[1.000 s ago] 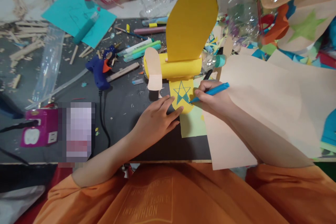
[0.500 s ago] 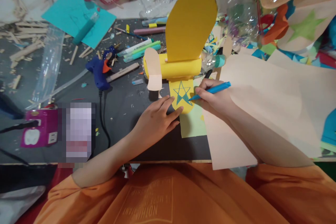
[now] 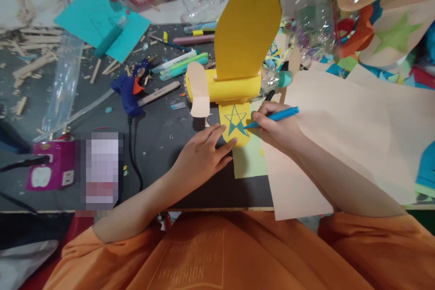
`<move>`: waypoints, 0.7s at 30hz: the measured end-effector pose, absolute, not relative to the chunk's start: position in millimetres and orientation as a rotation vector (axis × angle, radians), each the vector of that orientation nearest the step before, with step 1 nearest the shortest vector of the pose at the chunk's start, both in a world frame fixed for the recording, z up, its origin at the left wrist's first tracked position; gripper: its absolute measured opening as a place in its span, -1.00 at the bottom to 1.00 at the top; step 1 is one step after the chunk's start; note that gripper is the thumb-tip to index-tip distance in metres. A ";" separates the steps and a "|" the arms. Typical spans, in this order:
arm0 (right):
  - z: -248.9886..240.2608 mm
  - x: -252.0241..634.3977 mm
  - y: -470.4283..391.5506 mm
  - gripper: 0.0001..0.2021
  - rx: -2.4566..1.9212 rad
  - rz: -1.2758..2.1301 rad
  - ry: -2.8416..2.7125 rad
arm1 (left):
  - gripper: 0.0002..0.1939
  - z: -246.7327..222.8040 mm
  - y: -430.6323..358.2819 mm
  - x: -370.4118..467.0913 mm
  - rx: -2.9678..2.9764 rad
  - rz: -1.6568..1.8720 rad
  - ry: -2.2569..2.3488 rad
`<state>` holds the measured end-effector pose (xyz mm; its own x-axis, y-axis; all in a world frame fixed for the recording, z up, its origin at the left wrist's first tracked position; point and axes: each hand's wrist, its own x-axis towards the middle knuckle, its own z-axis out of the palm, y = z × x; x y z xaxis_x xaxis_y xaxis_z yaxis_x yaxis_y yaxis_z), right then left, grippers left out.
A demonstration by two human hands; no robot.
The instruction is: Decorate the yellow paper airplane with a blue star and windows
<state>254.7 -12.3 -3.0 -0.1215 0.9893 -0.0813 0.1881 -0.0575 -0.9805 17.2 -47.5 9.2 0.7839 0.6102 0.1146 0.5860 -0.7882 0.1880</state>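
Since a second ago the right hand has shifted slightly up, so the blue marker tip sits higher, at the star's right edge; the left hand hasn't moved. Right fingers are closed in a pen grip round the marker, tip touching the yellow paper tab beside the teal star drawn on it. Left hand lies flat, fingers spread and holding nothing, fingertips pressing the tab's lower left edge. The tab hangs from a yellow paper roll with a tall yellow oval card standing upright on it and a peach paper flap at its left end; all this sits mid-tabletop, a bit toward the near edge. A light green sheet lies under the tab. A large peach sheet is under the right forearm, reaching the near right edge. A blue glue gun lies left of the roll, markers behind it, a teal sheet near the far left corner, and a magenta power strip at the near left edge.
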 end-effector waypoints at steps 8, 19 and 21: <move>0.3 256.1 -11.8 -0.66 -1.322 1.321 -1.409 | -0.63 7.8 -48.1 17.2 2.850 0.245 0.957; -2.6 255.8 -13.4 -0.60 -1.324 1.317 -1.386 | -0.64 9.6 -47.7 18.0 2.815 0.196 0.977; -3.2 255.5 -13.9 -0.62 -1.327 1.313 -1.355 | -0.64 9.6 -47.6 18.0 2.798 0.189 0.989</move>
